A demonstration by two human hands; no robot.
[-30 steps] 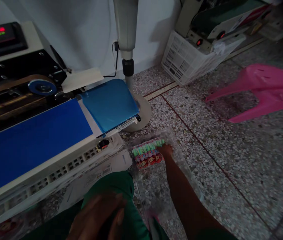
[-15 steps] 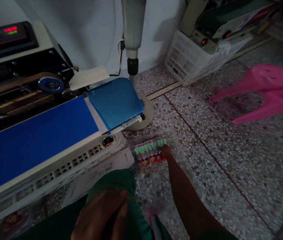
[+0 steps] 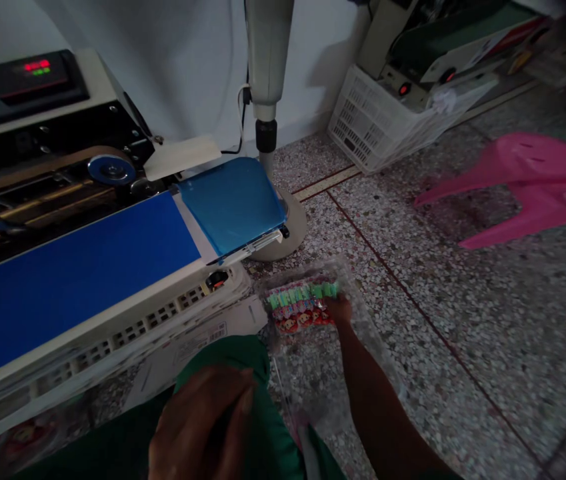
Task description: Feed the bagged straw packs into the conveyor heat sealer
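Observation:
My right hand [image 3: 340, 310] reaches deep inside a clear plastic bag [image 3: 363, 313] lying on the floor, its fingers closed against a row of small colourful packets [image 3: 300, 308] with green tops and red cartoon faces. My left hand [image 3: 203, 427] rests low in view on my green-clad knee [image 3: 233, 357], fingers curled together near the bag's open mouth; what they hold is hidden in the dark.
A sealing machine with a blue conveyor belt [image 3: 77, 273] stands at the left, its red display [image 3: 35, 67] lit. A fan stand's round base [image 3: 287, 227] sits behind the bag. A white crate [image 3: 377, 127] and pink plastic bag [image 3: 533, 180] lie on the terrazzo floor.
My right hand and the packets have shifted slightly toward me inside the bag. The view has drifted a little; the left hand has stayed on the knee.

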